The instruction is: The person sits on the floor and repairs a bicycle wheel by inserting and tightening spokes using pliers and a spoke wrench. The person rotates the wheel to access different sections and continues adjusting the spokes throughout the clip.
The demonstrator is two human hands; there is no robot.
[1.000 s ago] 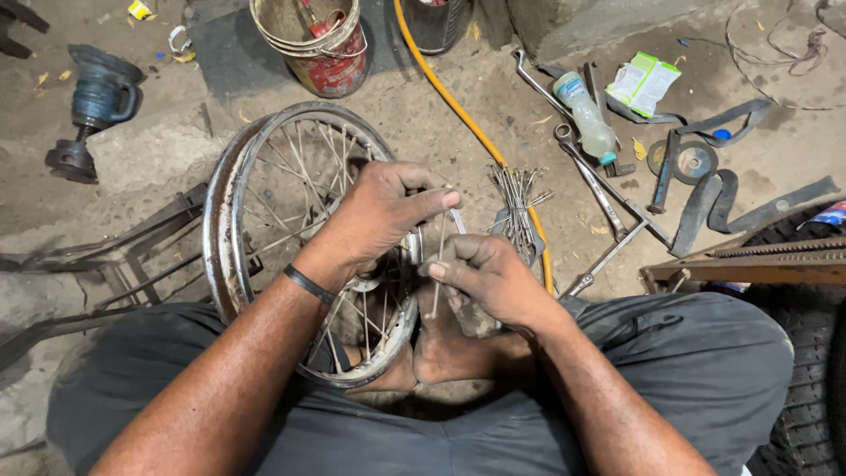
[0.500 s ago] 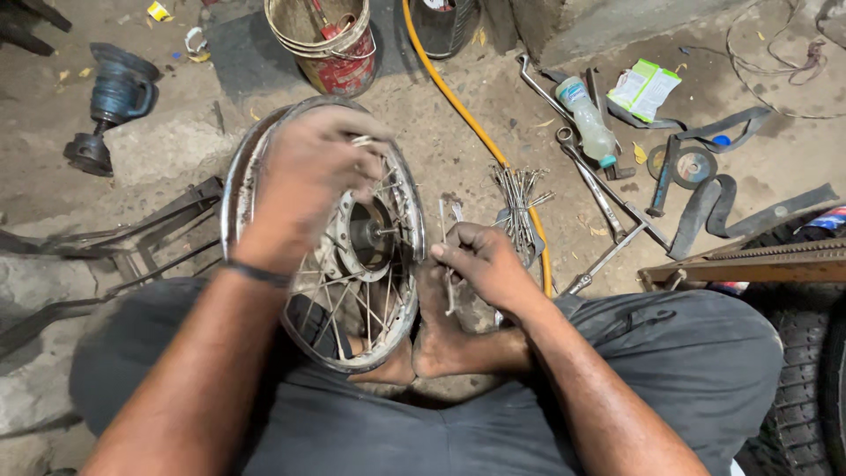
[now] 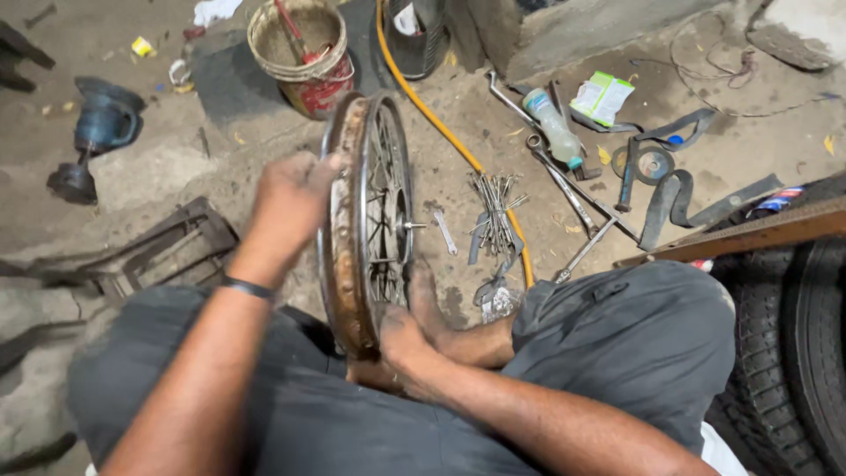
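Head view: both hands [image 3: 286, 207] [image 3: 401, 339] hold upright wheel [image 3: 366, 225] edge-on.

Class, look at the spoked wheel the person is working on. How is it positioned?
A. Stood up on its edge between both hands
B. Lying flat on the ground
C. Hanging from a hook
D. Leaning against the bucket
A: the spoked wheel stands on edge, the left hand on its upper rim and the right hand at its bottom.

site: floor-level repair workshop | landmark: spoked wheel rim [image 3: 366, 229] | right of it: loose spokes [image 3: 495, 207], wrenches [image 3: 564, 181], rubber strips [image 3: 679, 189] on dirty concrete | beyond it: grimy bucket [image 3: 300, 53] | far right: tyre [image 3: 793, 344]
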